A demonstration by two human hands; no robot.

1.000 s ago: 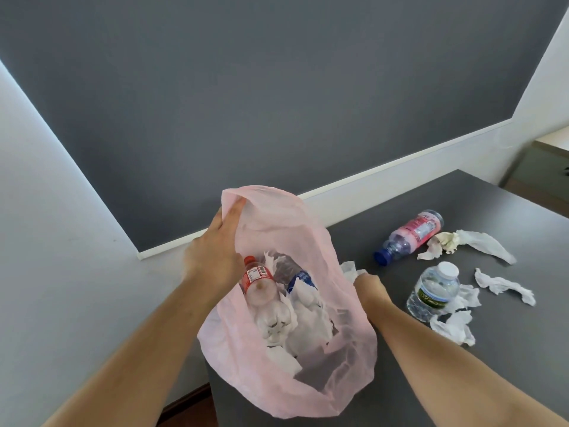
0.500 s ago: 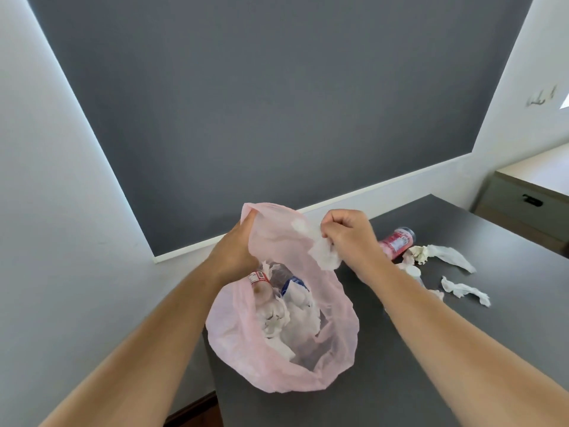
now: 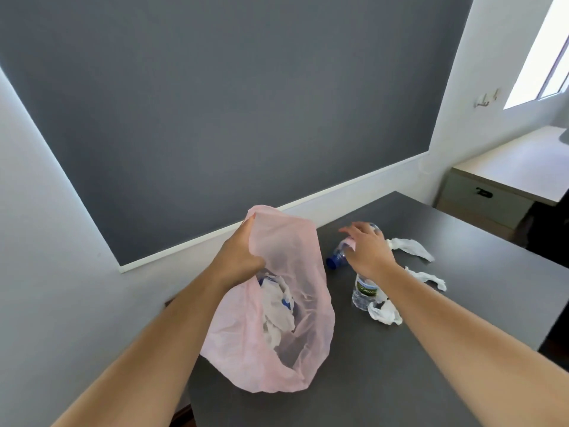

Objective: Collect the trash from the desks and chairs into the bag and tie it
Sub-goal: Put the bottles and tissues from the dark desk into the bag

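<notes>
The pink plastic bag (image 3: 289,359) sat on the near left part of the dark grey desk (image 3: 431,374), its mouth open and facing up and to the right. The left hand (image 3: 238,257) gripped the far rim of the bag, fingers curled into the thin plastic and holding that edge raised. Inside lay crumpled white tissues (image 3: 275,306) with a bit of blue showing among them. To the right of the bag, the right hand (image 3: 368,249) was stretched over a clear bottle with a blue cap (image 3: 337,257) that lay on its side, cap pointing toward the bag. Its fingers were spread and only lightly bent, not closed round the bottle, and whether the palm touched it could not be told. Just nearer than that hand, a small water bottle with a green label (image 3: 363,291) stood upright, partly hidden by the wrist. Three loose white tissues lay around it: one (image 3: 411,247) far right of the hand, one (image 3: 428,277) right of the forearm, and one (image 3: 383,314) touching the foot of the upright bottle. A pale cabinet with a drawer (image 3: 492,195) stood at the far right.
</notes>
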